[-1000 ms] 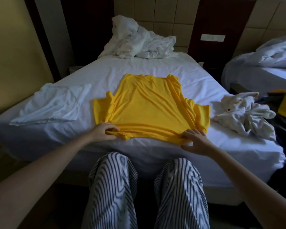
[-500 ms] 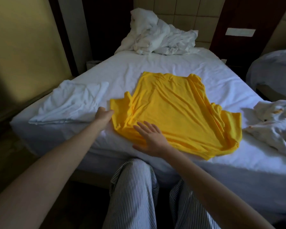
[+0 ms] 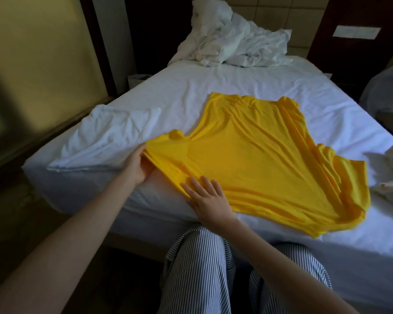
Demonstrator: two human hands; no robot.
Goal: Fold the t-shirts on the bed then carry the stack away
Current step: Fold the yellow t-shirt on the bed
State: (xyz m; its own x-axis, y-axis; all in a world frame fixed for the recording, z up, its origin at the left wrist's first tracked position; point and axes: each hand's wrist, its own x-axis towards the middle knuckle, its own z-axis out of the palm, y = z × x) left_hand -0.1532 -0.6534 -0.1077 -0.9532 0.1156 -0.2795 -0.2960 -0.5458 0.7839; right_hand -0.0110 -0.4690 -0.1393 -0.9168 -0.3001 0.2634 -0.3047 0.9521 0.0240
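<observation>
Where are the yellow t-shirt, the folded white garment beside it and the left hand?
yellow t-shirt (image 3: 270,159): head view, middle of the spread body.
folded white garment (image 3: 104,137): head view, its creased centre.
left hand (image 3: 137,165): head view, middle of the hand.

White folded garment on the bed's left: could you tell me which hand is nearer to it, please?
Left. The left hand grips the yellow t-shirt by its sleeve beside the white folded garment; the right hand lies flat on the shirt's hem, farther right.
</observation>
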